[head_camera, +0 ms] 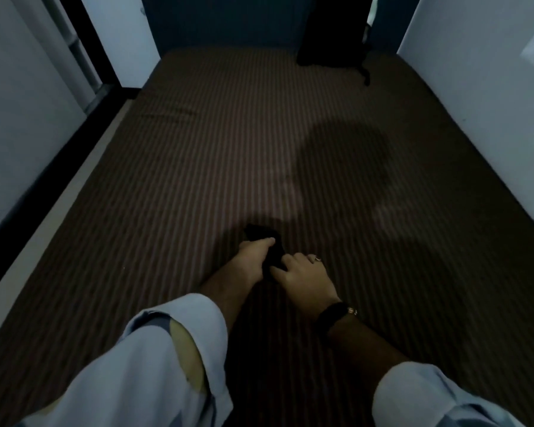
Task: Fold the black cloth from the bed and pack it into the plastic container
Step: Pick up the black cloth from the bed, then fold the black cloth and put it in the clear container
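A small black cloth (261,234) lies bunched on the brown striped bed (198,143), near the front middle. My left hand (253,257) rests on the cloth's left side, fingers stretched over it. My right hand (302,274) grips the cloth's near right edge with fingers curled into it; it wears a ring and a dark wristband. Much of the cloth is hidden under both hands. No plastic container is in view.
A dark garment or bag (333,38) with a strap hangs onto the far right end of the bed. White walls (490,97) close in on the right and left. A light floor strip (59,204) runs along the bed's left side.
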